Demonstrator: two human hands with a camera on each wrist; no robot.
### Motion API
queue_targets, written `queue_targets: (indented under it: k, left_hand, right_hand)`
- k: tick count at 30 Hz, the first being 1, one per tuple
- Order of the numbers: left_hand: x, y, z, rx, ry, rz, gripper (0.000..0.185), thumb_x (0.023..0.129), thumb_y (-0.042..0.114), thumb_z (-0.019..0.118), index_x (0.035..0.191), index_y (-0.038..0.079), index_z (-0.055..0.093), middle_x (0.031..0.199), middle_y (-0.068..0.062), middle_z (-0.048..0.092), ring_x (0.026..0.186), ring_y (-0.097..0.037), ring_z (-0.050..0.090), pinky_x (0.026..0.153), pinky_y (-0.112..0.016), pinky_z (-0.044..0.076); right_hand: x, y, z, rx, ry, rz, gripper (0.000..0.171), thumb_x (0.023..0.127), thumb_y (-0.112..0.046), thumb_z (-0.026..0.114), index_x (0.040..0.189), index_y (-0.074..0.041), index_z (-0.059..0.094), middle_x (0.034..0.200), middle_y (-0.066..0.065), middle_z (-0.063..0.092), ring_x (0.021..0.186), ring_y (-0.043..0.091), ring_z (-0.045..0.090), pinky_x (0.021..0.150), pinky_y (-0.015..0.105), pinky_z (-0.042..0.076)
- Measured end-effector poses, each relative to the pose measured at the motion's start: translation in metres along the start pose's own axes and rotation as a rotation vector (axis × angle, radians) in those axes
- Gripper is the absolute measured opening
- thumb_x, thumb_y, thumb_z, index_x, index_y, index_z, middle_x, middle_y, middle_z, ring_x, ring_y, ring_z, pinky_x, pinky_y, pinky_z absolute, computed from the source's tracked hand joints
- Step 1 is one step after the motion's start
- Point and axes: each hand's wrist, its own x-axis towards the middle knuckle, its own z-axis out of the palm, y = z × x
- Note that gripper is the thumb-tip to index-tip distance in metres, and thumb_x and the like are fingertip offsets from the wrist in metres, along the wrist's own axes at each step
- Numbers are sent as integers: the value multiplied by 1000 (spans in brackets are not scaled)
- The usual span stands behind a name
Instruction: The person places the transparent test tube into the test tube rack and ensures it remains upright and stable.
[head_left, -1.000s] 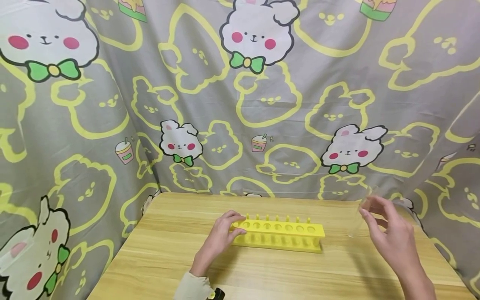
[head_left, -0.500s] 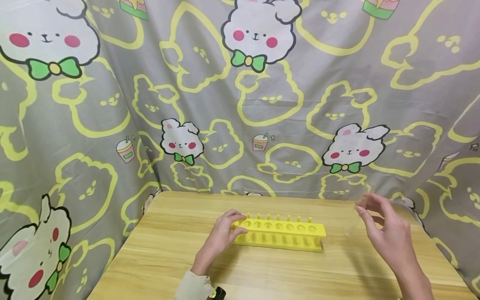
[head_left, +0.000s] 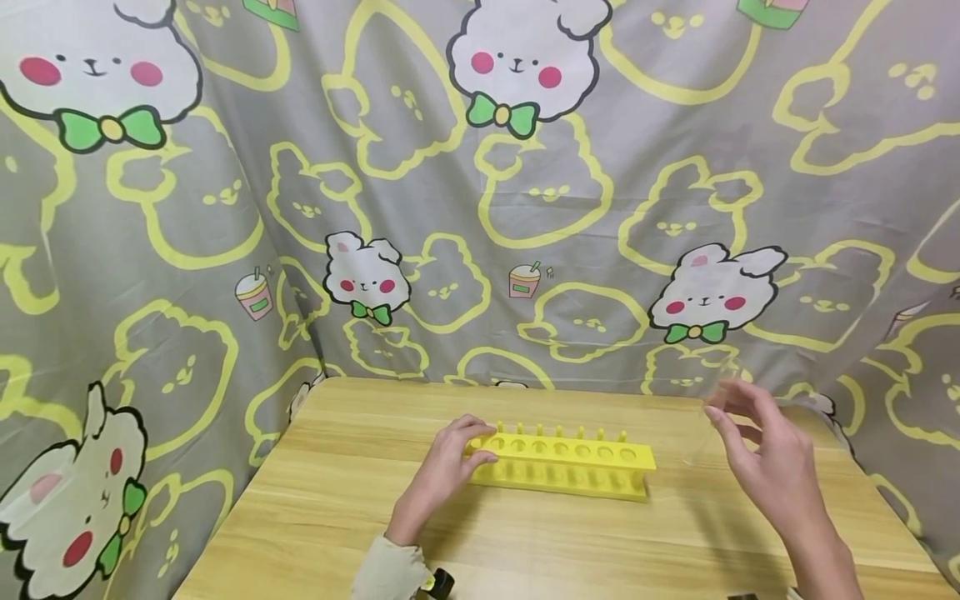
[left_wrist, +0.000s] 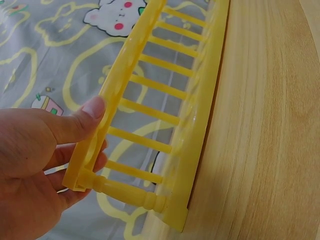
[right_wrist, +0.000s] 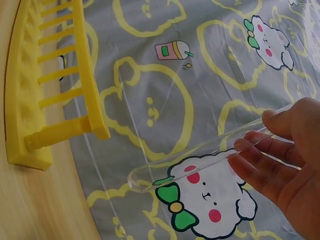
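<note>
A yellow test tube rack [head_left: 562, 462] stands on the table, with a row of round holes in its top and pegs along its back. My left hand [head_left: 448, 467] grips the rack's left end, thumb in front and fingers behind; the left wrist view shows the thumb on the top bar [left_wrist: 117, 90]. Right of the rack, my right hand [head_left: 768, 458] holds a clear glass test tube [right_wrist: 190, 162] in the air between thumb and fingertips. The tube is tilted, its rounded closed end pointing down toward the rack, apart from it. In the head view the tube is barely visible.
The wooden table [head_left: 315, 500] reaches back to a grey patterned curtain [head_left: 420, 208], which hangs behind it and along both sides. A dark band [head_left: 441, 582] shows at the left sleeve [head_left: 388, 571].
My right hand has moved a little left toward the rack, carrying the test tube. My left hand keeps its grip on the rack. The head view has shifted slightly.
</note>
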Motion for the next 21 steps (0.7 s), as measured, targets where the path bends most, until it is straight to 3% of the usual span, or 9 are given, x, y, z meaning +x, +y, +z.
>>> queue_targets:
  k: [21]
  left_hand:
    - [2, 1, -1, 14, -12, -16, 37, 88, 13, 80, 121, -1, 72, 115, -8, 67, 107, -29, 65, 92, -40, 57]
  right_hand:
    - [10, -12, 14, 60, -25, -43, 50, 83, 14, 77, 129, 0, 62, 99, 5, 72, 99, -15, 60, 78, 3, 48]
